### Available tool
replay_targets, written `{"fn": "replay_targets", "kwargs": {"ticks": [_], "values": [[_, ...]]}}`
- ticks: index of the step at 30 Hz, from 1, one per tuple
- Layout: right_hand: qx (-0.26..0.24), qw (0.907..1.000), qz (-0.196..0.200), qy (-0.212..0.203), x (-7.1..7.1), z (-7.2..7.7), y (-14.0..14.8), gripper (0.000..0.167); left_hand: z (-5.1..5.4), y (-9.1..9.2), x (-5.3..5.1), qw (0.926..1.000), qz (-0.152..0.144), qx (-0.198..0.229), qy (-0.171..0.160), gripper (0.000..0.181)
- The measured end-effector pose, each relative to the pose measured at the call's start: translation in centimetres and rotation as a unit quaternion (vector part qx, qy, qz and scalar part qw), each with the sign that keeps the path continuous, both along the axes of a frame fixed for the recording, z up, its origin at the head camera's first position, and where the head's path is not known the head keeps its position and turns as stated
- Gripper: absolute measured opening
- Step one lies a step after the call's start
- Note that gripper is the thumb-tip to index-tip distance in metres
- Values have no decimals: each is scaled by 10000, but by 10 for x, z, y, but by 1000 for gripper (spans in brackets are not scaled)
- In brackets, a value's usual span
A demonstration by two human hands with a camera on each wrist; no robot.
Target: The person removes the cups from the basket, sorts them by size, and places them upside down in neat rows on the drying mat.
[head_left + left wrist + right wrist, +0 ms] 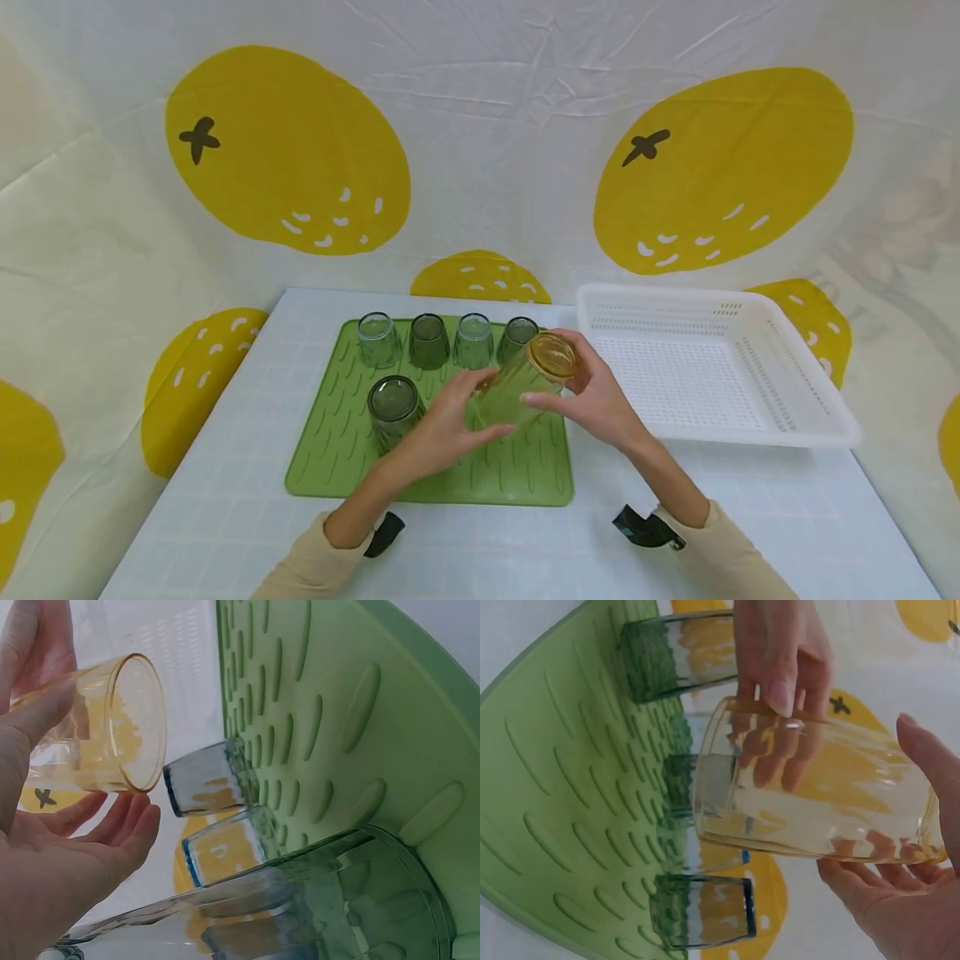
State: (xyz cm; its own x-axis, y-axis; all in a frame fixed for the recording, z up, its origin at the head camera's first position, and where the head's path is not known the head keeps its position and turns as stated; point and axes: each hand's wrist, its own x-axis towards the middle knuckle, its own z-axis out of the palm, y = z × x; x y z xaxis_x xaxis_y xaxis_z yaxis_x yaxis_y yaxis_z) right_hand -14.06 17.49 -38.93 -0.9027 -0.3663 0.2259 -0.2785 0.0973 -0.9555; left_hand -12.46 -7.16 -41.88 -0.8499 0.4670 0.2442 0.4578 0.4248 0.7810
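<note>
A yellow-tinted drinking glass (517, 393) is held tilted above the drying mat, its base up to the right and its open rim down to the left. My right hand (596, 398) grips it near the base, thumb on the near side. Around the rim end, my left hand (442, 421) holds it between thumb and fingers. The right wrist view shows the left fingers through the clear wall of the glass (817, 787). Beside my left hand, a tall grey glass (393, 408) stands upside down on the green drying mat (330, 450).
Several shorter grey and bluish glasses (429, 342) stand upside down in a row along the mat's back edge. A white perforated plastic basket (757, 433) sits to the right of the mat. Behind the table hangs a cloth (495, 167) printed with yellow fruit.
</note>
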Motion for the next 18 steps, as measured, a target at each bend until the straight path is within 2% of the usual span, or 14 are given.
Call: {"fn": "replay_targets", "kwargs": {"ticks": [7, 15, 18], "values": [[286, 9995, 96, -10, -1, -5, -3, 77, -5, 2, 3, 9997, -17, -188, 129, 76], [514, 9981, 325, 74, -2, -17, -8, 80, -14, 4, 5, 9991, -53, -401, -151, 79], [603, 9974, 372, 109, -2, -20, -10, 82, -17, 4, 6, 9990, -31, -417, -152, 78]]}}
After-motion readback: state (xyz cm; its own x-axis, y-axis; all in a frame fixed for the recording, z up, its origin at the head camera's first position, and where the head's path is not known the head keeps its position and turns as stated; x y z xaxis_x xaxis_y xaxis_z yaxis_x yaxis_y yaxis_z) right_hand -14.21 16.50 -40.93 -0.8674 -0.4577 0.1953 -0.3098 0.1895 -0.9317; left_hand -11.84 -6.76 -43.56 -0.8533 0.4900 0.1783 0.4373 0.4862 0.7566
